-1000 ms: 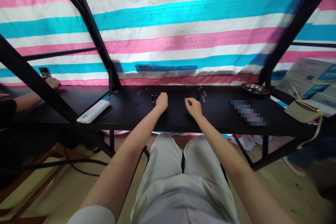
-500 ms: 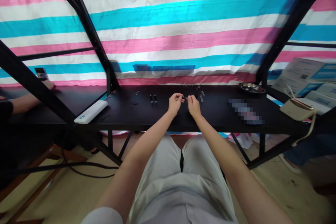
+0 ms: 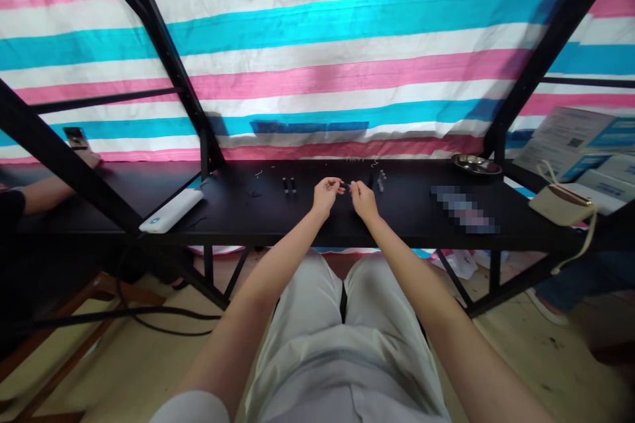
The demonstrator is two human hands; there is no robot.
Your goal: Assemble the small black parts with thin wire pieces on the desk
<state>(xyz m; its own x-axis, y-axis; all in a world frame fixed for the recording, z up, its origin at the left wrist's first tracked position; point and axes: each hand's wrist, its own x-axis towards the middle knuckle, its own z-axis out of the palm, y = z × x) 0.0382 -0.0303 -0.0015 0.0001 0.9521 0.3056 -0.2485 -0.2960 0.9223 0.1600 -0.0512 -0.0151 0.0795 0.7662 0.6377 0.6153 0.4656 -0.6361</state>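
Note:
My left hand (image 3: 327, 195) and my right hand (image 3: 364, 200) meet over the middle of the black table, fingers closed in a pinch. Between them is a short, dark, slim cylinder (image 3: 346, 185), gripped at its two ends; its exact kind is too small to tell. Left of my hands, two small black cylinders with pale ends (image 3: 290, 186) stand side by side. Close by on the right are several small translucent grey pieces (image 3: 381, 181) and a dark upright piece (image 3: 371, 180). A row of tiny pale pieces (image 3: 354, 160) lies along the back edge.
A long white case (image 3: 172, 211) lies at the left, thin black scraps (image 3: 254, 194) nearby. To the right are a shiny metal dish (image 3: 476, 164), a blurred-out item (image 3: 464, 210), a beige bag (image 3: 563, 203) and boxes (image 3: 570, 139). Another person's arm (image 3: 49, 192) rests beyond the left frame post.
Both hands have shifted slightly left with the dark cylinder still between them. Things on the table stay in place.

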